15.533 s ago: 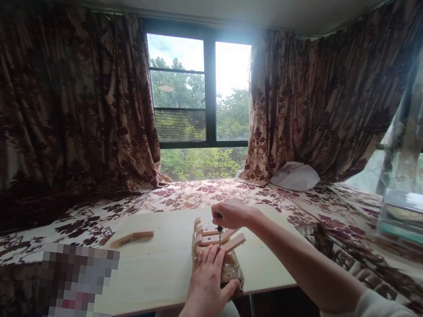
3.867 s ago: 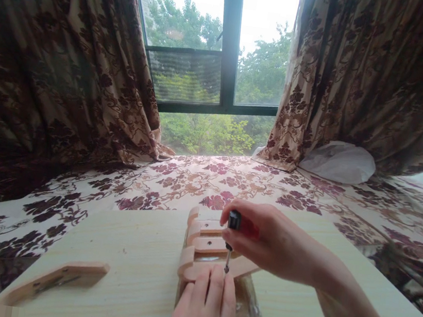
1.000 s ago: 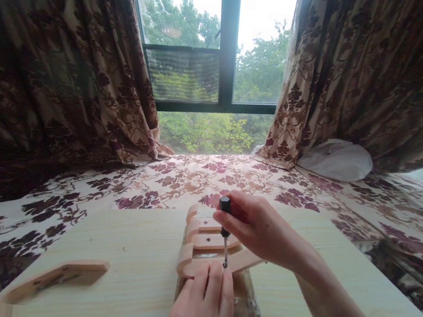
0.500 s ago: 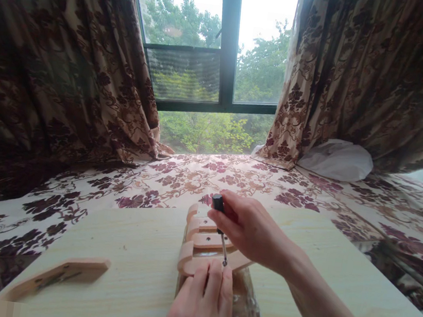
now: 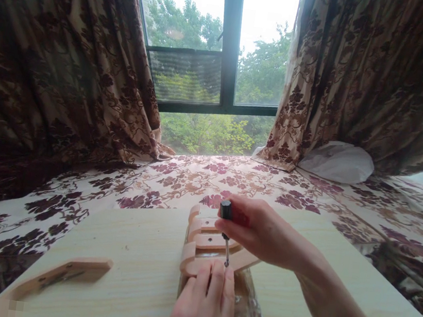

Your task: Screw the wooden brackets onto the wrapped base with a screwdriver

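In my right hand point(image 5: 252, 229), the fingers are wrapped round the black handle of a screwdriver point(image 5: 226, 215). Its metal shaft points down, and the tip meets a screw point(image 5: 226, 265) in the nearest pinkish bent wooden piece point(image 5: 195, 266). My left hand point(image 5: 203, 300) has its fingers close together on that piece, beside the screw; its thumb is hidden. Behind lie more such pieces, one of them a wooden strip point(image 5: 202, 241) with a dark screw or hole. They rest over a brown block point(image 5: 249, 314) with a shiny, tape-like wrapping.
A separate bent wooden piece point(image 5: 63, 275) lies to the left on the pale wooden board point(image 5: 138, 237). Floral cloth point(image 5: 178, 175) spreads behind the board. Beyond are a window point(image 5: 232, 41), patterned curtains point(image 5: 81, 48) and a white plastic bag point(image 5: 338, 161).
My right hand and the screwdriver handle have shifted slightly right and down, leaving the shaft more upright. The tip stays at the screw. My left hand stays on the wooden piece.
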